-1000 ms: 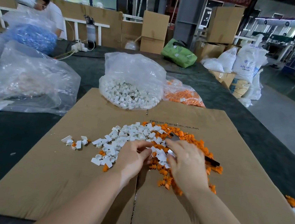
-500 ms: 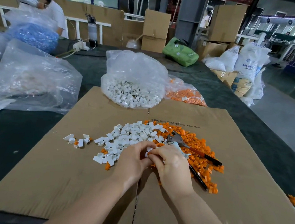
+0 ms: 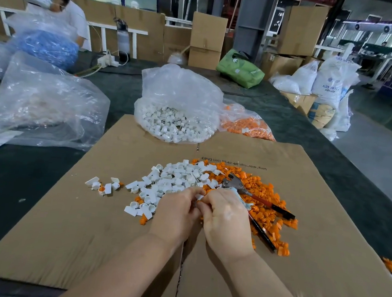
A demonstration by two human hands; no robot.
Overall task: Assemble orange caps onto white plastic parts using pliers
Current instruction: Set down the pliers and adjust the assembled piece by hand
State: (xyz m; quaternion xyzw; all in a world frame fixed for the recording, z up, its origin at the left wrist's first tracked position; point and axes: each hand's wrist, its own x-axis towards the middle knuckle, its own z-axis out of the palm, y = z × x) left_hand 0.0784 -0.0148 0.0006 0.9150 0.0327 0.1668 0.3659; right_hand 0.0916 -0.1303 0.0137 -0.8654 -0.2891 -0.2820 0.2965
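Behind hands (image 3: 208, 217): pliers (image 3: 234, 183), parts bag (image 3: 176, 113); pinch unclear.

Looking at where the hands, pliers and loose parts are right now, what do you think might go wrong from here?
1. Both hands, left hand and right hand, pinch something small between their fingertips, mostly hidden; it could slip into the mixed heap.
2. The pliers lie open on the loose orange caps, beside the right hand; a blind reach may snag or scatter caps.
3. White parts and orange caps overlap, so a wrong pick seems likely.
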